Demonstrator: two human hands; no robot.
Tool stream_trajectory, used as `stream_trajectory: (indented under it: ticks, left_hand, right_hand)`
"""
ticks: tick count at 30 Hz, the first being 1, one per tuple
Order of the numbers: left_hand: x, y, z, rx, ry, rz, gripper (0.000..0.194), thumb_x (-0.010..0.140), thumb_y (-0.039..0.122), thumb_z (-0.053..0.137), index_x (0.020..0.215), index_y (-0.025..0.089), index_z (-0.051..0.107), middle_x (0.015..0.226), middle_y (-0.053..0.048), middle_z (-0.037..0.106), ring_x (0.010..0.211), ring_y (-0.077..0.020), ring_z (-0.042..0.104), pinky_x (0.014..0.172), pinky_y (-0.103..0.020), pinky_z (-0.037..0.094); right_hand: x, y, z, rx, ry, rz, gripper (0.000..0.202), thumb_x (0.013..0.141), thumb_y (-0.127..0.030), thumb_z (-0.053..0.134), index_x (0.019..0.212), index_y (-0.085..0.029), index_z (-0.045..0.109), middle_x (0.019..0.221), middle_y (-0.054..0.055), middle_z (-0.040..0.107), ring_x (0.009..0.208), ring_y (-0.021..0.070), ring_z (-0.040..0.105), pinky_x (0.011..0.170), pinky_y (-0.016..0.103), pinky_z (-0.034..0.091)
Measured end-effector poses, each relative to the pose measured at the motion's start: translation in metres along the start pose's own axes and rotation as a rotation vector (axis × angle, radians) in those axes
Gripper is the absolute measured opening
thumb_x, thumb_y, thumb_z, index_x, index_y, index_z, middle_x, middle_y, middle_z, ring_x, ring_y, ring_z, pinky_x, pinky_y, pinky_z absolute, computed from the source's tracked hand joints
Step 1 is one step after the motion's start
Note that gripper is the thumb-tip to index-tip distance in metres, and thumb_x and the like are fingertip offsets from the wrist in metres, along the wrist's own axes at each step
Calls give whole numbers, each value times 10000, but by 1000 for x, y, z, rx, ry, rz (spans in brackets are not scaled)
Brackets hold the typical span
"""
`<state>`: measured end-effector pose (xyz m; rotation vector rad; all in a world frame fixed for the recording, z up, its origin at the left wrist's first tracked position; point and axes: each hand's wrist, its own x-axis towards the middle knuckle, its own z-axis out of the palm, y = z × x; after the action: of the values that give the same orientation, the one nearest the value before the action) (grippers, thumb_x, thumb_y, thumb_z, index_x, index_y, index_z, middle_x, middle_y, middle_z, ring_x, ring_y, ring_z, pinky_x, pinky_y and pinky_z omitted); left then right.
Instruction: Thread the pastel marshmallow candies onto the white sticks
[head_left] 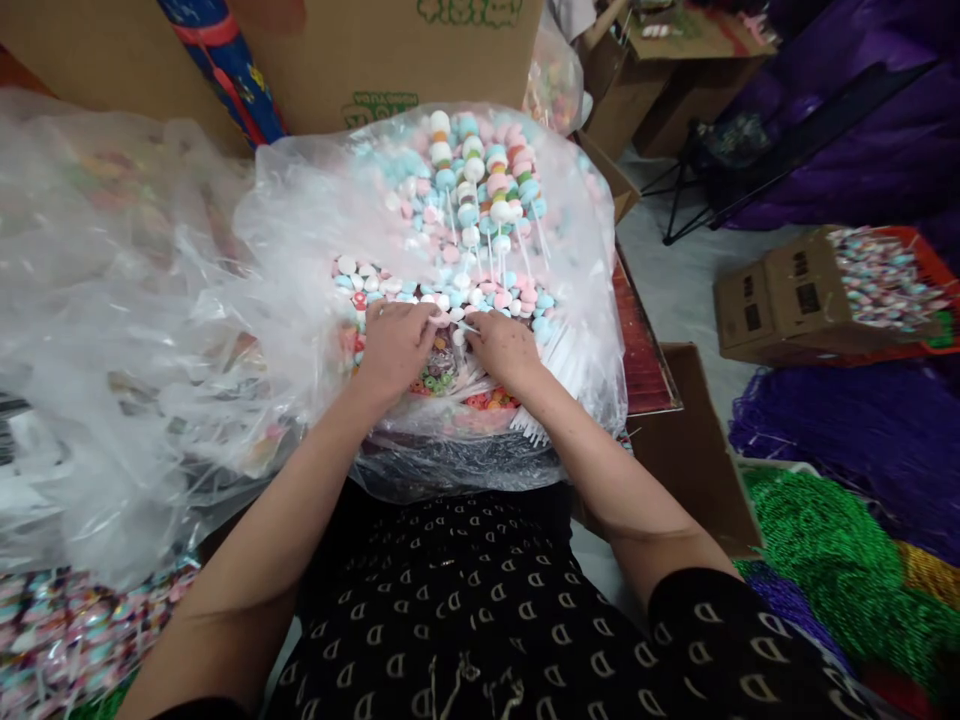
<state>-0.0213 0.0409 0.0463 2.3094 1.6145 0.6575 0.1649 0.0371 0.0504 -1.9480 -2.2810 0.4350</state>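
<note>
My left hand [397, 345] pinches a small pale-pink candy [439, 320] at its fingertips. Close beside it, my right hand [504, 345] is closed on a short white stick [466, 327], its tip near the candy. Around my fingers lie loose pastel candies [517, 297], pink, white and blue. Below are gummy rings [436, 382], green and red. Beyond my hands, several finished-looking candy skewers [471, 160] rest on the heap, with their white sticks towards me. More loose white sticks [574, 355] are bundled right of my right hand.
Clear plastic bags [172, 300] spread over the left. A large cardboard box [390, 60] stands behind the heap. On the right are an open carton [686, 440], a box of wrapped sweets [795, 300], green bead strings [825, 530] and a folding chair [697, 190].
</note>
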Motion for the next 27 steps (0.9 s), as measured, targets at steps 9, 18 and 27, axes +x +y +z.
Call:
stream_trajectory:
  ticks: [9, 18, 27]
  left_hand:
    - [-24, 9, -5, -856, 149, -248, 139, 942, 317, 668, 1043, 237, 720, 887, -17, 752, 849, -170, 698, 813, -300, 560]
    - [-30, 18, 5, -1377, 121, -394, 216, 937, 445, 752, 983, 242, 695, 820, -7, 756, 667, -130, 691, 618, -261, 551]
    - [-33, 29, 8, -1499, 28, -452, 171, 994, 419, 688, 990, 249, 696, 810, -11, 687, 679, -135, 653, 657, -288, 588]
  right_hand:
    - [2, 15, -9, 103, 69, 0, 221, 970, -181, 600, 1090, -172, 785, 1125, 146, 775, 1029, 307, 681, 801, 356, 453]
    - [-13, 17, -14, 452, 186, -4, 86, 882, -188, 660, 907, -188, 742, 892, 64, 714, 872, 236, 624, 795, 348, 422]
    - [-40, 2, -32, 1165, -45, -31, 173, 878, -383, 721, 840, -215, 706, 737, -5, 580, 727, 157, 521, 642, 293, 398]
